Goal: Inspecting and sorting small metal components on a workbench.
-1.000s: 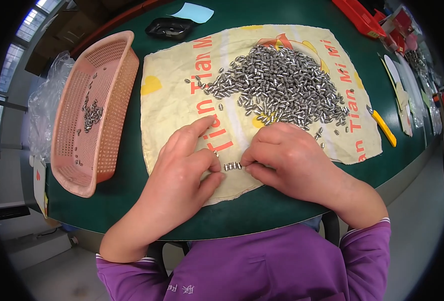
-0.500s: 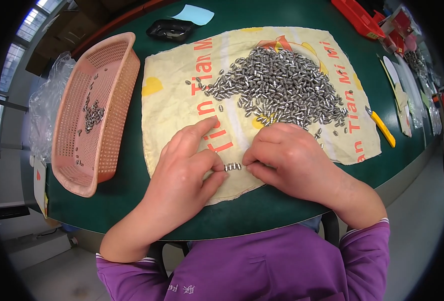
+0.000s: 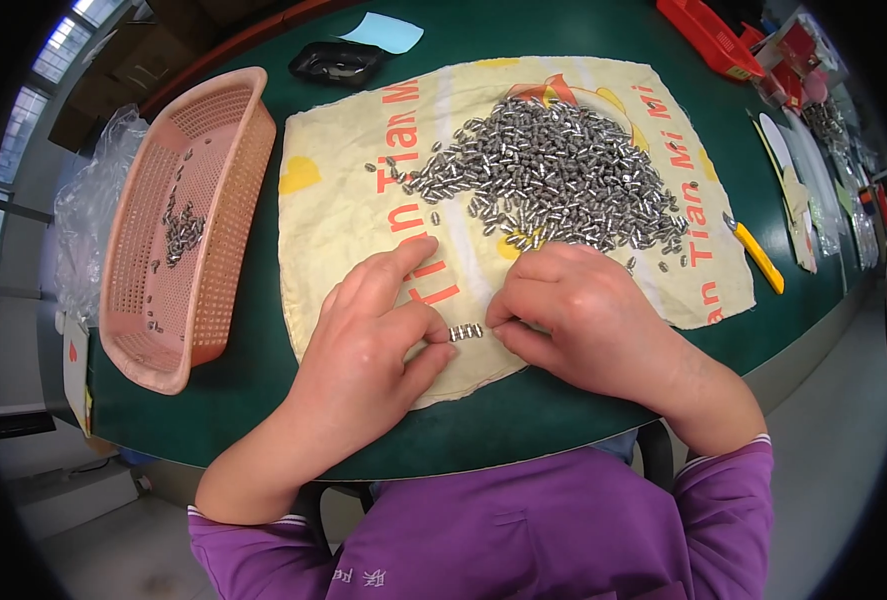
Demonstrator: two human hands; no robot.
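A short row of small ribbed metal pieces [image 3: 466, 332] lies side by side near the front of a pale yellow cloth [image 3: 348, 200]. At the row's left end, the thumb and forefinger of my left hand [image 3: 368, 335] pinch it, while the other fingers reach out over the cloth. My right hand [image 3: 573, 305] is closed at the opposite end, with thumb and fingertips pressed against the row. Beyond my hands, a large heap of loose metal pieces [image 3: 553, 170] of the same sort spreads over the cloth. A few strays lie around its edges.
To the left stands a pink perforated plastic basket [image 3: 238, 210] with some metal pieces inside. A black tray [image 3: 338, 64] and blue paper [image 3: 385, 32] lie at the back. A yellow utility knife [image 3: 760, 258] rests at the right, and a red basket [image 3: 708, 38] stands far right.
Both hands keep the same pinch on the row. Cloth, heap and basket appear very slightly further left in the picture.
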